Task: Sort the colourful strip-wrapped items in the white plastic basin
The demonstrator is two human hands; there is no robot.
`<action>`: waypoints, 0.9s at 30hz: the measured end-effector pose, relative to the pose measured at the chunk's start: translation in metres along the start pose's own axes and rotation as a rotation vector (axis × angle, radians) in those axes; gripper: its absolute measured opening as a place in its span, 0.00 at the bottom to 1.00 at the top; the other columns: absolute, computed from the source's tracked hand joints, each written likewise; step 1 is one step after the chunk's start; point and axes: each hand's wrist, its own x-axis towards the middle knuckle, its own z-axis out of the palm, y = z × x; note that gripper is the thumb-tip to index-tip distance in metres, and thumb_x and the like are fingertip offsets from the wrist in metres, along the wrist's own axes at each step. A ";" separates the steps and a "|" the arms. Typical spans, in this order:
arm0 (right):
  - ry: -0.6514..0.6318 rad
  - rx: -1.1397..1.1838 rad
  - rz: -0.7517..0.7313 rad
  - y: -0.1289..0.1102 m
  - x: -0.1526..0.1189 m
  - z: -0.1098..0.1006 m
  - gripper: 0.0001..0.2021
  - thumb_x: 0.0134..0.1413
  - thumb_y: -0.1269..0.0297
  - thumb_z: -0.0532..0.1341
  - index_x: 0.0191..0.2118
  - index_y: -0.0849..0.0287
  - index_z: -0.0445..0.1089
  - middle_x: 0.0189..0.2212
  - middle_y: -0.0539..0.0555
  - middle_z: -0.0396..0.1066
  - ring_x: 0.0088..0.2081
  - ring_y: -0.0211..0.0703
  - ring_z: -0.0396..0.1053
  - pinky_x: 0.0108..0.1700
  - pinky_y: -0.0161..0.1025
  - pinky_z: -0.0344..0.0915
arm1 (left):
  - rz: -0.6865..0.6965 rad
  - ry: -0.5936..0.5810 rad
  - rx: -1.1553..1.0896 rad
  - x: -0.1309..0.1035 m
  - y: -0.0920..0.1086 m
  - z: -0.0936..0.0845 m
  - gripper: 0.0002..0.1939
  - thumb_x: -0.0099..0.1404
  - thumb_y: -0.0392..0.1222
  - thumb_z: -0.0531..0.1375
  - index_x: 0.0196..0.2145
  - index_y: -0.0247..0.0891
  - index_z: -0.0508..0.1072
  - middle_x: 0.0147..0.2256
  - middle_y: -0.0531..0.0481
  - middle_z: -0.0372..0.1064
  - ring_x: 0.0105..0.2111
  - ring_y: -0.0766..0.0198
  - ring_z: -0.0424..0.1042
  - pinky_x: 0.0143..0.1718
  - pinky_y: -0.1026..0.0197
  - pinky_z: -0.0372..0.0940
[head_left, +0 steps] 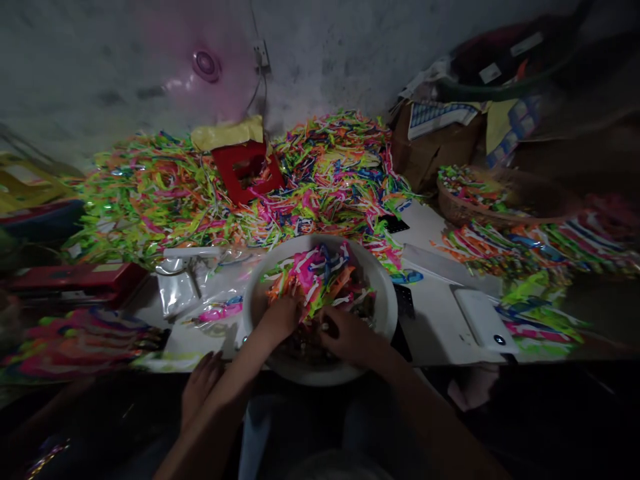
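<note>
A round white basin (385,280) stands at the table's front edge, holding a heap of bright strips (315,273) in pink, orange, green, blue and white, with darker small parts below them. My left hand (281,319) reaches over the basin's left side, fingers curled in at the strips; what they grip is hidden. From the right, my right hand (343,333) is closed over the dark parts in the basin, its fingers bent close to my left hand. What it holds is too small and dim to name.
Large piles of coloured strips (150,193) line the wall. A red box (100,283) stands left, a white device (483,320) and an orange basin (450,207) right. Another person's hand (201,383) rests at the table edge, left of my forearm.
</note>
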 end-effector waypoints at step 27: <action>0.284 0.471 -0.019 -0.005 -0.043 0.004 0.09 0.60 0.60 0.49 0.42 0.58 0.60 0.33 0.51 0.64 0.35 0.38 0.63 0.37 0.35 0.60 | -0.320 0.171 -1.492 -0.053 0.048 -0.020 0.19 0.51 0.42 0.64 0.42 0.39 0.67 0.36 0.51 0.72 0.27 0.71 0.70 0.28 0.70 0.65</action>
